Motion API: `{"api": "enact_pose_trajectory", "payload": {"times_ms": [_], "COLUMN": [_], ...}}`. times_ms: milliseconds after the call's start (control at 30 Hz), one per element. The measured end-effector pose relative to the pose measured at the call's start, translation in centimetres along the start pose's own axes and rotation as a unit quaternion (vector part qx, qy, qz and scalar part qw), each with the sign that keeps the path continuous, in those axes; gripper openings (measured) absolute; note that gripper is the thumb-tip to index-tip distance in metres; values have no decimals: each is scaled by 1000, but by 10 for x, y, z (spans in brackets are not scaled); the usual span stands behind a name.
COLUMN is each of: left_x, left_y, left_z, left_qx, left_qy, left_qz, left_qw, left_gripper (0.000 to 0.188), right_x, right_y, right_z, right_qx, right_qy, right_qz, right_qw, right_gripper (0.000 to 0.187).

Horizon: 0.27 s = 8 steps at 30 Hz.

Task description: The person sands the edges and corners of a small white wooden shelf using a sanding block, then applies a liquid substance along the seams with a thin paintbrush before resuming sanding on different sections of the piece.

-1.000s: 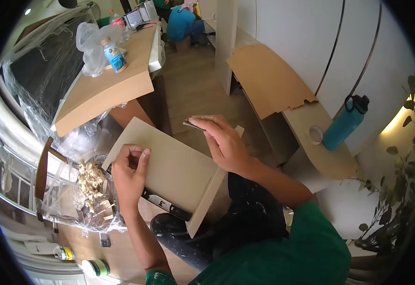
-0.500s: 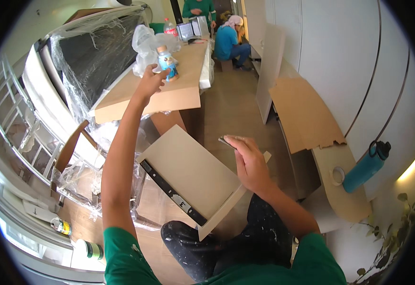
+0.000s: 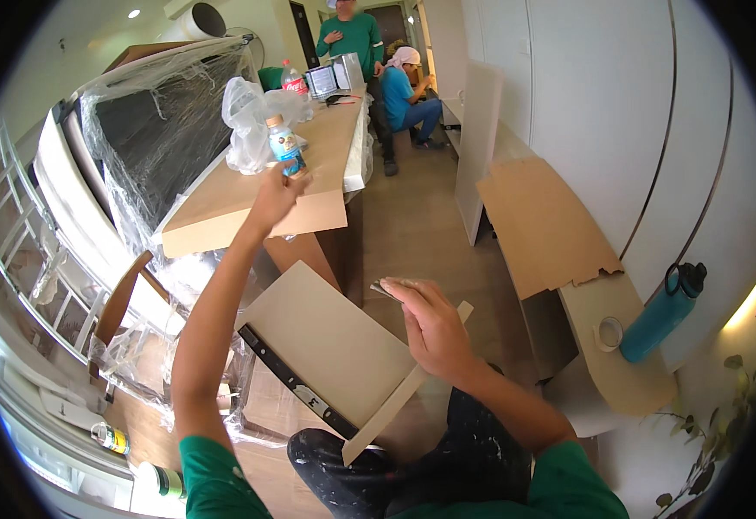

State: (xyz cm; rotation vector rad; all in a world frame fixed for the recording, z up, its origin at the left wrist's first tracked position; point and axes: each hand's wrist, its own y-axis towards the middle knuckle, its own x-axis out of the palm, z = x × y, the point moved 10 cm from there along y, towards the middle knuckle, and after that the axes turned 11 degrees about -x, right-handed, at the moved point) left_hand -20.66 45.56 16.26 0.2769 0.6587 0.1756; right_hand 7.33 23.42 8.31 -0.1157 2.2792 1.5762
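My left hand (image 3: 277,199) is stretched forward at the near edge of the covered table, its loosely bent fingers in front of a drink bottle (image 3: 283,145) with a blue label and a tan cap. No grip on the bottle shows. My right hand (image 3: 437,333) is closed on a small, flat, dark piece (image 3: 381,287) sticking out past the fingertips; its kind I cannot make out. Below the hands a beige drawer (image 3: 326,324) stands tilted by my knees. A black drawer slide (image 3: 296,381) runs along its left side, and a narrow front panel (image 3: 395,400) along its near edge.
The table (image 3: 213,203) bears a plastic bag (image 3: 246,117) and a red-labelled bottle (image 3: 293,80). At right, cardboard (image 3: 542,225), a tape roll (image 3: 608,334) and a teal flask (image 3: 661,316) lie along a bench. One person (image 3: 356,39) stands behind; another (image 3: 411,99) sits.
The view has tilted upward, showing more of the standing person. My left hand's fingers are less spread and lower against the bottle. My right hand still holds the small piece over the drawer.
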Motion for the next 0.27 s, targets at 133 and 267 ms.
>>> {"api": "enact_pose_trajectory", "payload": {"times_ms": [133,267], "left_x": [47,49], "left_y": [-163,-253], "left_z": [70,57], "left_qx": [98,223], "left_qy": [199,274], "left_qz": [-161,-121], "left_qw": [962,928], "left_gripper": [49,57], "right_x": [-4,-8], "right_y": [-3,-11], "right_z": [0,-1], "right_qx": [-3,18], "right_qy": [-3,6], "right_qz": [7,-2], "right_qw": [1000,1000], "right_gripper": [45,46]}}
